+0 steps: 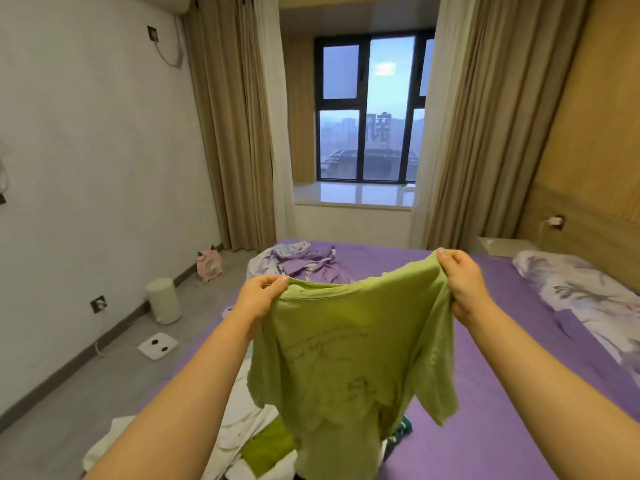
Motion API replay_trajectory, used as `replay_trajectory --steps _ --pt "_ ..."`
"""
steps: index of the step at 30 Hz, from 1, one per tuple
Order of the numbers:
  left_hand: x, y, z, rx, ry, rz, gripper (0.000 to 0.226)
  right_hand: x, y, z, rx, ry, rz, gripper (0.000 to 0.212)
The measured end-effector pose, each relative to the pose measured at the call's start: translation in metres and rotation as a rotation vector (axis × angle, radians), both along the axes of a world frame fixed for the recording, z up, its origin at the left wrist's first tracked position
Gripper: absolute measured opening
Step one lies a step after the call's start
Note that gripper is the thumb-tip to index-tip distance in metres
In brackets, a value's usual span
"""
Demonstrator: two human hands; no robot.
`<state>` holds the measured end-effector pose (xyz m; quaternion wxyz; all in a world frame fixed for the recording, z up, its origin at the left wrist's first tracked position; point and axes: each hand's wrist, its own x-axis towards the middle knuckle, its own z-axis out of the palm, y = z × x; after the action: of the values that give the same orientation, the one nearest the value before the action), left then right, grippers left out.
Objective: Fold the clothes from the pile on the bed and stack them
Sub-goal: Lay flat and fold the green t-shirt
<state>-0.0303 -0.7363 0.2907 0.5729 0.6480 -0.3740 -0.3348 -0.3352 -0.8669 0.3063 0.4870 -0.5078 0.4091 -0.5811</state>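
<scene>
Head view shows the job near its start, as far as can be judged: a light green cotton T-shirt (349, 355) hangs in the air above the purple-sheeted bed (491, 393), not yet folded, and no neat stack of folded garments shows anywhere in frame. Under the shirt, at the near edge of the bed, lies the loose pile of white, green and dark clothes (256, 441), still crumpled, so most of the folding looks left to do. A bunched purple-and-white floral quilt (298, 261) sits at the far end of the bed and a floral pillow (581, 289) lies along the right side; neither seems part of the pile.

Both arms reach forward and up, elbows slightly bent. The left hand (259, 299) pinches the shirt at one shoulder, thumb on top and fingers curled under the fabric. The right hand (464, 285) grips the other shoulder, a little higher, with cloth gathered in its curled fingers. The neckline sags between the hands and the body and sleeves hang free, the hem reaching down over the pile. The next step is likely to lay the shirt flat on the bare sheet for folding.
</scene>
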Motion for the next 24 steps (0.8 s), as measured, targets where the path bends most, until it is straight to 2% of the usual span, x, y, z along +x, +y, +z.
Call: replay_trajectory --steps 4,6,13,15,18,20,24 --pt "-0.026 -0.001 0.001 -0.02 0.044 -0.086 0.017 -0.041 0.024 -0.004 -0.028 -0.012 -0.056 0.016" --pt "-0.04 -0.005 -0.001 -0.023 0.044 -0.128 0.025 -0.063 0.037 -0.008 -0.042 0.01 -0.079 0.014" --pt "-0.089 -0.009 0.0 0.025 0.009 -0.267 0.037 -0.147 0.076 -0.017 0.012 -0.01 -0.135 0.014" --pt "-0.1 -0.012 0.002 0.056 -0.051 -0.306 0.033 -0.17 0.081 -0.014 0.028 -0.07 -0.154 0.015" --pt "-0.119 -0.019 0.006 0.096 -0.159 -0.372 0.011 -0.202 0.081 -0.006 0.034 -0.129 -0.183 0.015" --pt "-0.136 -0.025 0.009 0.09 -0.204 -0.422 0.011 -0.222 0.078 -0.001 0.02 -0.089 -0.212 0.016" --pt "-0.177 -0.041 0.014 0.017 -0.252 -0.434 0.02 -0.266 0.075 0.005 0.006 0.138 -0.215 0.016"
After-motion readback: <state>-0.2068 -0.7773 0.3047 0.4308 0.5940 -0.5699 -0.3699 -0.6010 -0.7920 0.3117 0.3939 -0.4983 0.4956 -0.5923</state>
